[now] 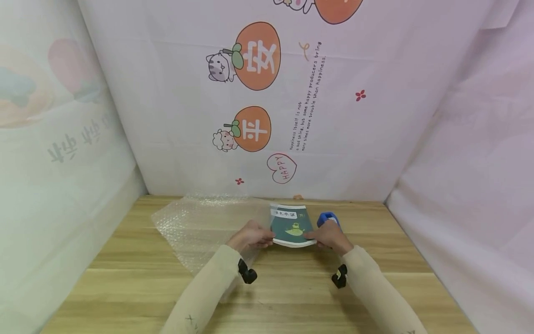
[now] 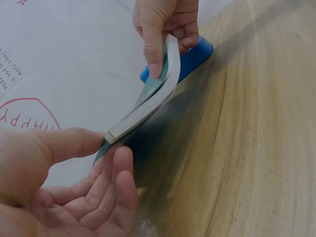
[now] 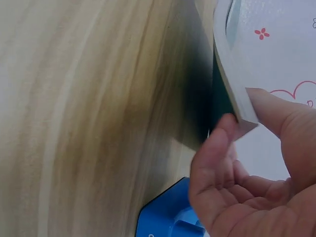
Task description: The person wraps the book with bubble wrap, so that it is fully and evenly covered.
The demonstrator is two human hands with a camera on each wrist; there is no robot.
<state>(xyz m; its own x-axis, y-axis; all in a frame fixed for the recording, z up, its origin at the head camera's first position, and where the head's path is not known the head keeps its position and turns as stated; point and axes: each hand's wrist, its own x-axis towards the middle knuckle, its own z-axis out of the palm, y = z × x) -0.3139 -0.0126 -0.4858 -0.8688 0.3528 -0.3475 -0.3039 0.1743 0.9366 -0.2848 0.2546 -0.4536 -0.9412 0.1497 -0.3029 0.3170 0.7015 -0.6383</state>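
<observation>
Both hands hold a thin green book with a pale label and a yellow-green picture on its cover. My left hand pinches its near left corner between thumb and fingers; in the left wrist view the thumb lies on top and the curled fingers below. At the near right corner my right hand pinches it the same way. The book bends, its middle sagging between the hands, and its near edge is raised above the wooden table, casting a shadow there. Its white page edges show in both wrist views.
A sheet of clear bubble wrap lies on the left of the table, partly under the left forearm. Just beyond the right hand stands a blue tape dispenser. White printed cloth walls the table at the back and sides.
</observation>
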